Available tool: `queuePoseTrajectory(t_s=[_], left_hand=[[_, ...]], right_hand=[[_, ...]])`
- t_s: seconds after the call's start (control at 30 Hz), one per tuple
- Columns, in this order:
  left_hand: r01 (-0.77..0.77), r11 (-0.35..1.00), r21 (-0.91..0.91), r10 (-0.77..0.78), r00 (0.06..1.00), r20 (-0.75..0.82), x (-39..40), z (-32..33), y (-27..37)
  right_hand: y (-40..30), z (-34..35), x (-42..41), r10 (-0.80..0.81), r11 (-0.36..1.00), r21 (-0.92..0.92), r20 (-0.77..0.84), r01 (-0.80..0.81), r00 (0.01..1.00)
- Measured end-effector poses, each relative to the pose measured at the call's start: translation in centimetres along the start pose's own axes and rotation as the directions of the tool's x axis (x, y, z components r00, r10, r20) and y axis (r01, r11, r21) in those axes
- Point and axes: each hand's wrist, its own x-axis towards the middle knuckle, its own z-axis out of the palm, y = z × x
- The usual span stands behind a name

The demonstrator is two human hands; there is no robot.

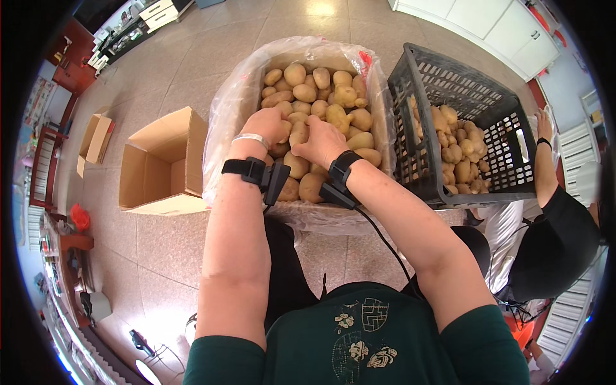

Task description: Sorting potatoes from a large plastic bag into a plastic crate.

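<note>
In front of me is a cardboard box lined with clear plastic film [231, 103], filled with potatoes [304, 92]. My right hand [327, 142] has its thumb and fingers around an oblong potato [299, 132] near the middle of the pile. Just left of it, my left hand [267, 126] reaches into the same pile, its fingers curled down among the potatoes. Its fingertips are mostly hidden, so whether it grips one is unclear. Some potatoes right of my hands, such as a knobbly one [338, 118], look yellower than the others.
To the right stands a black plastic crate [435, 161] with small and knobbly potatoes [464, 144]. Another person's hand [544, 126] is by its far right side. An open cardboard box [153, 161] is on the left, with a smaller carton [96, 139] beyond. A cable [385, 231] trails from my right wrist.
</note>
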Motion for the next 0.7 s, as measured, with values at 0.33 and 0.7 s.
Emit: queuePoseTrajectory(t_s=[0.33,0.7], left_hand=[[-0.097,0.995,0.018,0.097,0.995,-0.003,0.9,0.5,-1.1],[-0.087,0.996,0.030,0.088,0.996,-0.019,1.2,0.6,-1.3]], right_hand=[[1.7,0.7,0.6,-0.313,0.876,-0.385,0.005,0.290,0.950],[2.5,0.8,0.7,-0.407,0.876,-0.288,-0.012,0.387,0.913]])
